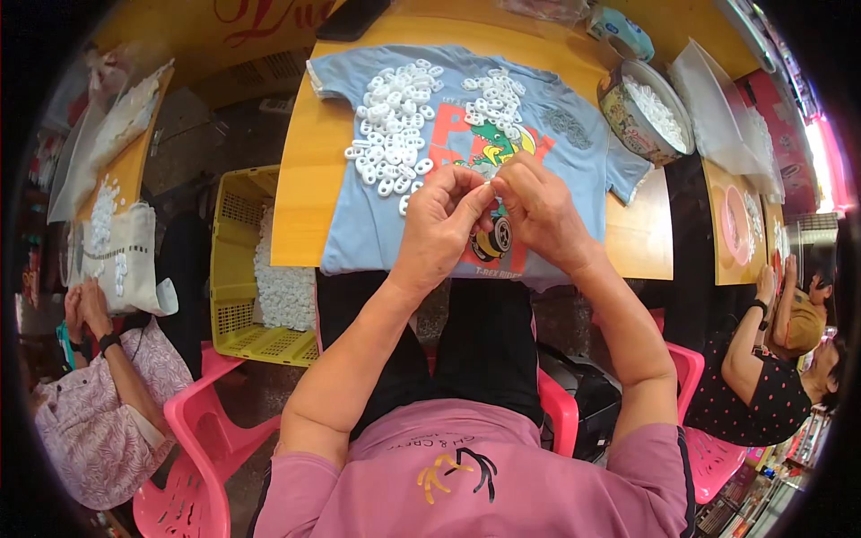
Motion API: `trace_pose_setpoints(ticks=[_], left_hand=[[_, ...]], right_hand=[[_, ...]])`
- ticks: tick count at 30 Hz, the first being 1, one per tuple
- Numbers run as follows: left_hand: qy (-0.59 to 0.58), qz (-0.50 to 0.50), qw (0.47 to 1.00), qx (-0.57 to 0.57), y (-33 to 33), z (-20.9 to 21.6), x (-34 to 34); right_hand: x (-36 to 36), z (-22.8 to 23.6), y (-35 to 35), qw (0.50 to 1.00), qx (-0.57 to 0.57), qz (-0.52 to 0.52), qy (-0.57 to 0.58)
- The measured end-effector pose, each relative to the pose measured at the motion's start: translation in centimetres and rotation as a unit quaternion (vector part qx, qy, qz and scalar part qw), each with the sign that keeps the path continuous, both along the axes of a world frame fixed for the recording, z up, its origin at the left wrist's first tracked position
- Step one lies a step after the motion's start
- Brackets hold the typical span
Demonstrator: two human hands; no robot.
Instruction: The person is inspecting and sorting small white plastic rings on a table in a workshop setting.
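Observation:
My left hand and my right hand meet over a light blue T-shirt spread flat on a yellow table. Thumbs and fingertips of both are pinched together, touching or nearly so. Whatever they pinch is too small and too hidden to make out. Just left of my hands lies a large pile of small white plastic pieces with two holes. Beyond them is a smaller pile of the same white pieces. A thin heap of tiny dark grey bits rests on the shirt's right side.
A round tin of white parts stands at the table's far right, beside a plastic-wrapped roll. A dark phone lies at the far edge. On the floor at left sits a yellow crate of white pieces. People work at tables either side.

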State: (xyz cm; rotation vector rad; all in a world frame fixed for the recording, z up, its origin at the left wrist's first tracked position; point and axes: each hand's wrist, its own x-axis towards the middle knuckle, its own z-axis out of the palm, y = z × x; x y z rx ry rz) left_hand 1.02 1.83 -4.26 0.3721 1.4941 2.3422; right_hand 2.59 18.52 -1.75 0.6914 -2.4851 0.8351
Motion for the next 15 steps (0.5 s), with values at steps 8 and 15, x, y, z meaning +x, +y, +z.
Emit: trace_pose_setpoints(ticks=[8,15], left_hand=[[-0.008,0.008,1.0,0.016,0.2,0.6,0.1],[0.005,-0.005,1.0,-0.006,-0.1,0.4,0.3]], right_hand=[[-6.1,3.2,3.7,0.989,-0.073,-0.042,-0.123],[-13.6,1.7,4.4,0.987,0.12,-0.099,-0.041]])
